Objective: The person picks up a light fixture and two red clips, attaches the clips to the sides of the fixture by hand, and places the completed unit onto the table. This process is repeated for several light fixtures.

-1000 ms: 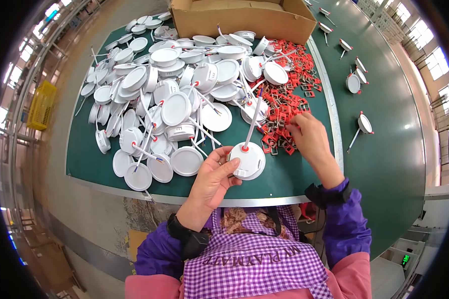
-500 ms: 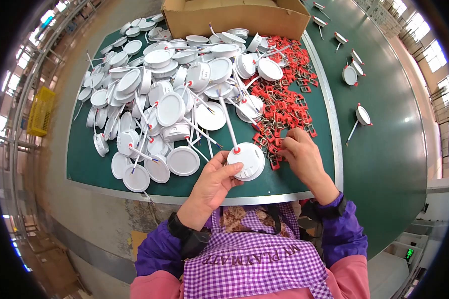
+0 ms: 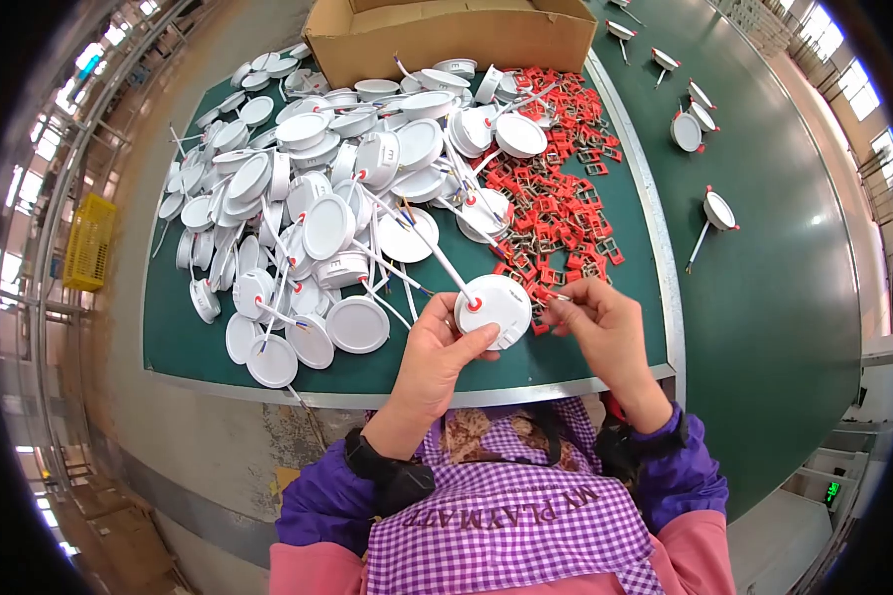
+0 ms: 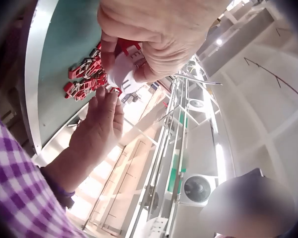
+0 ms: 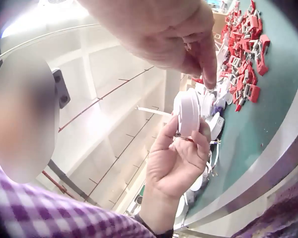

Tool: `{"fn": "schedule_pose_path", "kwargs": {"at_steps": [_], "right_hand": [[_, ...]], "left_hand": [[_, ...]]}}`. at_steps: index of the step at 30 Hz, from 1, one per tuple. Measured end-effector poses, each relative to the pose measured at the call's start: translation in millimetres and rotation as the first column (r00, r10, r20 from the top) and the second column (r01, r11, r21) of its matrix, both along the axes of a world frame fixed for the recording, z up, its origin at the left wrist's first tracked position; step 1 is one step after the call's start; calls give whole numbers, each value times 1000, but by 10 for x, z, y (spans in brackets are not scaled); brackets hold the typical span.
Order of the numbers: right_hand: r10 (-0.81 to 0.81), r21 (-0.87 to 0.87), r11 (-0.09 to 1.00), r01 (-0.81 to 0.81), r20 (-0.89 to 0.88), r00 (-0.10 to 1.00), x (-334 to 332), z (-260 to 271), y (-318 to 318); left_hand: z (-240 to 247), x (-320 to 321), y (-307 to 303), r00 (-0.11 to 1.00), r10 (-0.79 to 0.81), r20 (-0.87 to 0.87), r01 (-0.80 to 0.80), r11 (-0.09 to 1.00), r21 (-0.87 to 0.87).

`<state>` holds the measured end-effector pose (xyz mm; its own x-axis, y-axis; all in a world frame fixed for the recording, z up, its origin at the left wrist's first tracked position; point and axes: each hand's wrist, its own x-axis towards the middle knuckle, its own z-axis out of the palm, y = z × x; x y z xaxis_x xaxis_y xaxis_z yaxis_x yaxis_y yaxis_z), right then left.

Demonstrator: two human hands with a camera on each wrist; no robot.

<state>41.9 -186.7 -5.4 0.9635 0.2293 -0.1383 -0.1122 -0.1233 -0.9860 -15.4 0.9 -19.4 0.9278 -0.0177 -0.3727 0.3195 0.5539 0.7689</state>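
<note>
My left hand (image 3: pixel 432 362) grips a round white downlight (image 3: pixel 496 309) by its rim, thumb across its back. From a red grommet on the back rises a white cable (image 3: pixel 437 248) with bare coloured wire ends. In the left wrist view, a red piece (image 4: pixel 128 45) shows at the downlight's side between the left fingers. My right hand (image 3: pixel 610 337) pinches a small red spring clip (image 3: pixel 544 295) just right of the downlight; the fingertips partly hide it. Behind that hand spreads a pile of red spring clips (image 3: pixel 556 213) with metal springs.
A large heap of white downlights (image 3: pixel 327 228) with cables covers the left of the green table (image 3: pixel 407 372). An open cardboard box (image 3: pixel 456 42) stands at the back. On the green surface to the right (image 3: pixel 764 297), several downlights with red clips (image 3: pixel 719 210) lie in a row.
My right hand has drawn back from the clip pile towards the downlight, bringing a red clip. The left hand still holds the downlight, whose cable now leans further left.
</note>
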Motion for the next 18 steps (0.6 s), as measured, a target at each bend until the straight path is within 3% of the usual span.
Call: {"fn": "schedule_pose_path", "kwargs": {"at_steps": [2, 4, 6, 9, 12, 18], "right_hand": [[22, -262, 965, 30, 195, 981, -71, 55, 50], [21, -315, 948, 45, 204, 979, -94, 105, 98], [76, -381, 916, 124, 469, 880, -91, 44, 128], [136, -399, 909, 117, 551, 823, -130, 116, 158], [105, -345, 935, 78, 481, 871, -196, 86, 185], [128, -352, 932, 88, 546, 828, -209, 79, 181]], "left_hand": [[-12, 5, -39, 993, 30, 114, -46, 990, 136], [-25, 3, -74, 988, 25, 149, -51, 983, 175], [-24, -1, -102, 983, 23, 182, -62, 975, 214], [-21, 4, -118, 978, 41, 205, -87, 971, 223], [-71, -1, -107, 970, 24, 241, -88, 961, 261], [-104, -16, -117, 962, -28, 273, -69, 938, 339]]}}
